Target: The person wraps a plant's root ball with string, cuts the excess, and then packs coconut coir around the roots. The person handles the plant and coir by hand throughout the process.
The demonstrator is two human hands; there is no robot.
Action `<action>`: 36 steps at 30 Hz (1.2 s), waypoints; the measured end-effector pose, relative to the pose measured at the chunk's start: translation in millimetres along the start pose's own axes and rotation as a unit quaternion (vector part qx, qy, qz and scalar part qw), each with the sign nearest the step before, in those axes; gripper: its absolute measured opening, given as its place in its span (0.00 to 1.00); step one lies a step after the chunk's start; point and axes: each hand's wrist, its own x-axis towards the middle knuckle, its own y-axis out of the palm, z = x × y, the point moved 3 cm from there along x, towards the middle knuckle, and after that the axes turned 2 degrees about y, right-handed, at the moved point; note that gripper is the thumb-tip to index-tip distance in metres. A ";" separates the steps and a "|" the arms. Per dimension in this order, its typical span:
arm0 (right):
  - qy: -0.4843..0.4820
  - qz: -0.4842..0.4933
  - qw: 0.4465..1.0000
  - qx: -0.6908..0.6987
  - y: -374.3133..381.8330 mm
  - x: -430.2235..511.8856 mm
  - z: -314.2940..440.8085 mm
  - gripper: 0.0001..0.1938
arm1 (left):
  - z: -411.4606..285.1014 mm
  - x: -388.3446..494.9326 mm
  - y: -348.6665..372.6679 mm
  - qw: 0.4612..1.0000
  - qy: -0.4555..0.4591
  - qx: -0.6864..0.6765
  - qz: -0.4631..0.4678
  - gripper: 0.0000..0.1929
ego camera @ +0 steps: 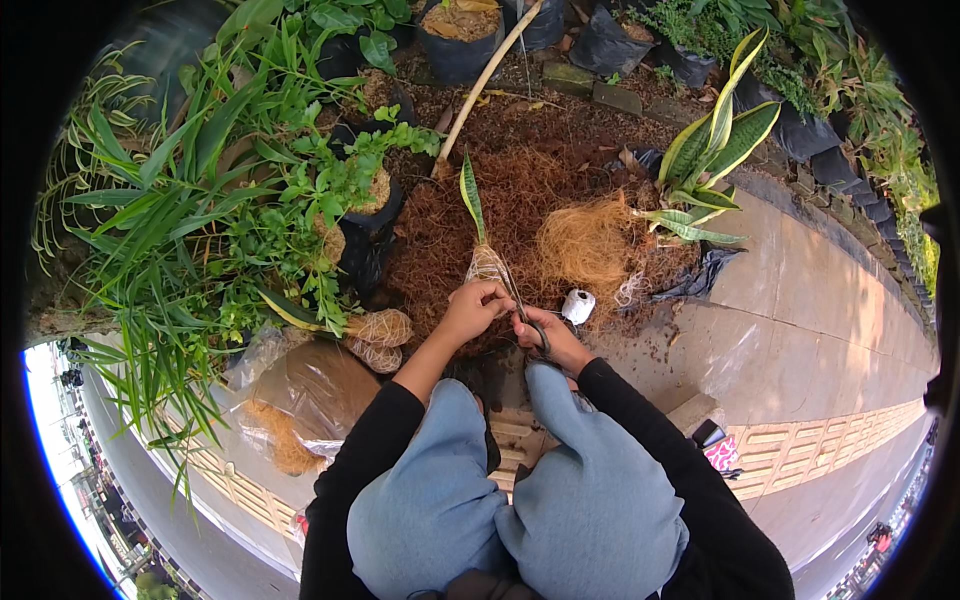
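Observation:
My right hand [553,336] grips a pair of dark-handled scissors [543,341], whose blades point up and away beside a fibre-wrapped root ball [486,262]. White string winds around that ball, and a single snake plant leaf [471,196] rises from it. Just below the ball my left hand [476,309] has thumb and finger pinched together, seemingly on the white string, which is very fine here. A white string spool [578,306] lies to the right of my hands. Brown coconut fibre [480,187] spreads over the ground beyond, with a lighter tan clump [585,244] on it.
Two more string-wrapped root balls [380,328] lie at left, near a clear plastic bag of fibre [311,394]. A larger snake plant [701,150] lies at right. Leafy plants [225,202] crowd the left side. A wooden stick [487,82] slants behind; paving [802,300] extends right.

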 end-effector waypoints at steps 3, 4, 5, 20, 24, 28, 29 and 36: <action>0.012 0.008 1.000 0.023 0.1 2.2 1.2 0.18 | 3.2 0.0 -1.2 1.000 -0.010 -0.019 0.006 0.03; 0.011 0.002 1.000 0.005 -0.6 2.8 2.0 0.19 | 4.5 -0.3 -1.1 0.999 -0.029 -0.033 0.015 0.02; -0.002 0.007 1.000 -0.010 -0.7 3.5 3.5 0.20 | 3.6 -0.2 -2.0 0.999 -0.019 -0.031 0.011 0.02; 0.059 -0.048 0.981 -0.181 -1.4 9.3 14.9 0.24 | 6.1 -2.1 -7.1 0.999 -0.016 -0.035 -0.014 0.01; 0.044 -0.037 0.994 -0.093 0.2 10.3 14.7 0.23 | 5.5 -2.6 -8.6 1.000 -0.009 -0.005 -0.007 0.01; 0.051 -0.052 0.971 -0.230 -4.2 13.6 16.2 0.27 | 7.7 -2.9 -9.5 0.998 -0.050 -0.032 -0.005 0.01; 0.066 -0.053 0.964 -0.254 -5.2 14.1 15.9 0.29 | 7.0 -2.7 -9.9 0.999 -0.034 -0.013 -0.010 0.01; 0.054 -0.056 0.975 -0.210 -1.9 14.6 22.9 0.27 | 9.1 -4.9 -8.5 1.000 -0.018 0.003 -0.020 0.03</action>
